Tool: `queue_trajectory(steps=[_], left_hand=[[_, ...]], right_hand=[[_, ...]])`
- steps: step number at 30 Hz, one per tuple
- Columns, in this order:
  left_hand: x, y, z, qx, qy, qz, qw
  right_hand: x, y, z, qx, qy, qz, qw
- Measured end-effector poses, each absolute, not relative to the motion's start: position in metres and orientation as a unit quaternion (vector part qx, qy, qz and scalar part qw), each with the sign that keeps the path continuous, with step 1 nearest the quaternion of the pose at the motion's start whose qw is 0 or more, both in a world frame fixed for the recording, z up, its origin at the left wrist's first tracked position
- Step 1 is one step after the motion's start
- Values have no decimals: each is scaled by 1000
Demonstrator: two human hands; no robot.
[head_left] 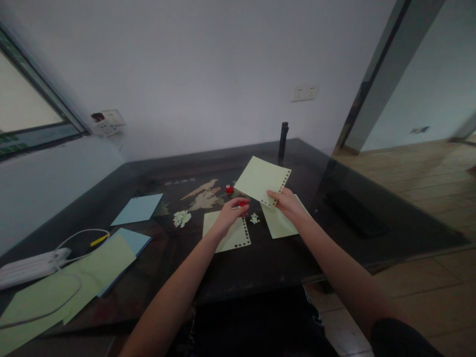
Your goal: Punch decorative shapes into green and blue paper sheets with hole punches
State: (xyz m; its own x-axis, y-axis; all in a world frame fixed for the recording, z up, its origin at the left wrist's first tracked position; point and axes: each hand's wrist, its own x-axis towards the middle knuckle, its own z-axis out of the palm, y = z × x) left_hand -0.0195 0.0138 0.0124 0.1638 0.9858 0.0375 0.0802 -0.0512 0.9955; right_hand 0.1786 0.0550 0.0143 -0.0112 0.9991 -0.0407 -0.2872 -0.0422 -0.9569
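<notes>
My right hand (283, 199) pinches the lower right corner of a pale green paper sheet (262, 178), raised and tilted above the table. Small punched holes run along that sheet's right and lower edges. In my left hand (232, 213) is a small red paper punch (243, 204), partly covered by the fingers. Below that hand lies a second punched sheet (232, 240) with shaped holes along two edges. Another red paper punch (229, 189) stands just beyond my left hand. Between the hands sits a little heap of paper cut-outs (255, 218).
A larger pile of cut-outs (182, 218) lies left. Beneath my right arm is another pale sheet (280, 223). Blue paper (137, 208), green sheets (100, 263) and a white power strip (33, 267) occupy the left side. A black upright post (283, 141) and flat black object (355, 213) are right.
</notes>
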Motion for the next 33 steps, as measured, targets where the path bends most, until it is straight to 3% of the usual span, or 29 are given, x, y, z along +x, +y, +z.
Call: queue_trajectory(steps=[6,23,33], left_hand=[[-10,5,12,486,408,466,617],[-8,4,8,444,425,536,579],[-7,-7,19,419,342,510,669]], right_hand=[[174,52,14,-397,-455,562,566],[163,37,15,-381,-558,553,488],[165,41,14,-402,-509,499,575]])
